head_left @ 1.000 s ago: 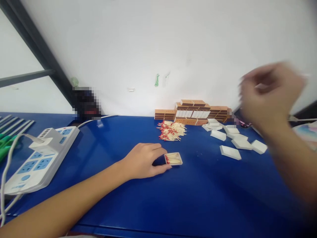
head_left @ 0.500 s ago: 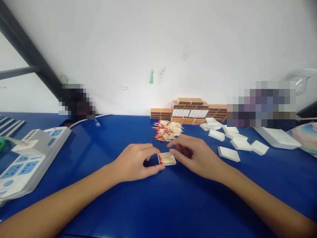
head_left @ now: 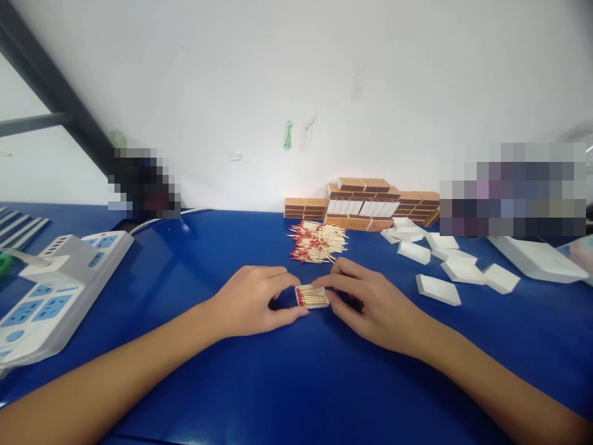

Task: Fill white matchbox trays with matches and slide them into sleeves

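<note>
A small white matchbox tray (head_left: 319, 305) lies on the blue table, holding a layer of red-tipped matches (head_left: 311, 296). My left hand (head_left: 257, 301) grips the tray's left end between thumb and forefinger. At the right end, my right hand (head_left: 375, 303) has its forefinger on the matches and its thumb against the tray's corner. Just beyond the tray is a loose heap of matches (head_left: 319, 241), heads mostly to the left.
Brown matchboxes (head_left: 361, 221) are stacked against the wall. Several white trays (head_left: 438, 289) lie scattered to the right, near a larger white box (head_left: 537, 259). On the left sits a white power strip (head_left: 69, 296) with a plug and cable.
My right hand has come down onto the tray's right end, its forefinger now touching the matches. My left hand keeps its hold. The view has shifted slightly.
</note>
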`<state>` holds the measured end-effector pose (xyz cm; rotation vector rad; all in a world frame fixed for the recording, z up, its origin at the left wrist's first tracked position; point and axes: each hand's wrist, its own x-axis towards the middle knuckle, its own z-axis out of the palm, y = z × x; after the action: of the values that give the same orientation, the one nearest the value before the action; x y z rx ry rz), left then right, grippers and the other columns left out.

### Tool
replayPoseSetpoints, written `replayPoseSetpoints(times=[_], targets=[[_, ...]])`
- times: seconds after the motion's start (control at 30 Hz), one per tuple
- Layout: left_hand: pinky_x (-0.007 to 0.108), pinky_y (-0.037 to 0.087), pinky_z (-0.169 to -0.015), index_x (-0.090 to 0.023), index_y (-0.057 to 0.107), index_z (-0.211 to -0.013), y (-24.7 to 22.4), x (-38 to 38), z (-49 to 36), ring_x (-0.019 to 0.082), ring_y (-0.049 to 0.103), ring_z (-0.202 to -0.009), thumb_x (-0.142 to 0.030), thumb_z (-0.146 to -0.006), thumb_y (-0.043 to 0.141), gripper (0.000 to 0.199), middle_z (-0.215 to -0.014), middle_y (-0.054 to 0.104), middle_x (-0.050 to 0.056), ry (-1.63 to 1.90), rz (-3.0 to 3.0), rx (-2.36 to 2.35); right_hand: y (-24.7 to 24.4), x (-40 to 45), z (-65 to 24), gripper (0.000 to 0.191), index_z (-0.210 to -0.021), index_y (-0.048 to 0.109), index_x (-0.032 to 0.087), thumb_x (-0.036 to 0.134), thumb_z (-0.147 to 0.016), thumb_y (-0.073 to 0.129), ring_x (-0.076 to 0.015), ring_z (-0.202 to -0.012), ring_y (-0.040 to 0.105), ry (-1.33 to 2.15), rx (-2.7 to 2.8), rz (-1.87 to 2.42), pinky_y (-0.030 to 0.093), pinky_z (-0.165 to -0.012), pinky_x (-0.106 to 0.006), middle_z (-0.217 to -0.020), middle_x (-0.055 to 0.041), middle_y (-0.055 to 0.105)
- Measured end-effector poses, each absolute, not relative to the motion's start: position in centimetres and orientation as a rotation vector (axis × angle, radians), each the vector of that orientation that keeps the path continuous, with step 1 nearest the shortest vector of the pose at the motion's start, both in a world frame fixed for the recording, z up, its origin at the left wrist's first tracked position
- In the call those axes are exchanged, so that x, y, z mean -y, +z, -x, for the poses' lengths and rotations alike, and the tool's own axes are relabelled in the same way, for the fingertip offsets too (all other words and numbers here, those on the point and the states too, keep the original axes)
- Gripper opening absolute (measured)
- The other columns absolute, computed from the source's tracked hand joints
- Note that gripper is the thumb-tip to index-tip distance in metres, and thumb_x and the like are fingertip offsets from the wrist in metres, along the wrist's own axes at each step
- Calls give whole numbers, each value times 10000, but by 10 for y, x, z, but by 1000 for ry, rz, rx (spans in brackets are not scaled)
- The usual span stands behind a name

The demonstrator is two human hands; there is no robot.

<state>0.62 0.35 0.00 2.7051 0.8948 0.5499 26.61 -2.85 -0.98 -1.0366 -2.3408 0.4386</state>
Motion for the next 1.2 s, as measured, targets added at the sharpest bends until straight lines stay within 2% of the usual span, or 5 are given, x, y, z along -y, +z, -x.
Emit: replayPoseSetpoints(times=[0.33,0.5,0.67,1.03,1.2], targets=[[247,393,-589,-214,705,-1139,0,-4,-5,114,573,-629,-457,-941,684,314,-774,635,-30,490,-2703,-917,-13,9,-268,81,-997,701,227,264,-966,637,-164,-644,541,205,2092,1302,437,-594,-326,-777,-6,550],[252,391,-595,-204,703,-1157,0,-4,-5,117,571,-628,-455,-944,678,329,-771,631,-30,485,-2715,-919,-20,-10,-271,135,-992,636,210,326,-939,682,-192,-728,588,36,2049,1438,463,-659,-341,-871,-30,593],[253,396,-613,-199,697,-1161,-1,-4,-6,119,577,-645,-465,-955,663,338,-792,638,-24,484,-2725,-906,-24,-14,-270,136,-901,651,208,315,-978,615,-196,-768,615,68,2101,1454,470,-672,-326,-918,-53,613],[250,393,-601,-194,710,-1129,-1,-4,-6,111,565,-640,-445,-947,679,311,-786,622,-33,515,-2714,-901,-15,-9,-291,148,-930,627,179,282,-1017,564,-188,-740,601,-207,2292,1314,457,-667,-321,-910,-51,591],[246,393,-603,-203,706,-1133,-3,-5,-8,111,559,-645,-439,-935,697,308,-759,602,-41,563,-2694,-903,-2,12,-283,112,-943,642,180,230,-1014,570,-160,-743,583,-31,2299,1134,464,-662,-289,-884,-35,572]])
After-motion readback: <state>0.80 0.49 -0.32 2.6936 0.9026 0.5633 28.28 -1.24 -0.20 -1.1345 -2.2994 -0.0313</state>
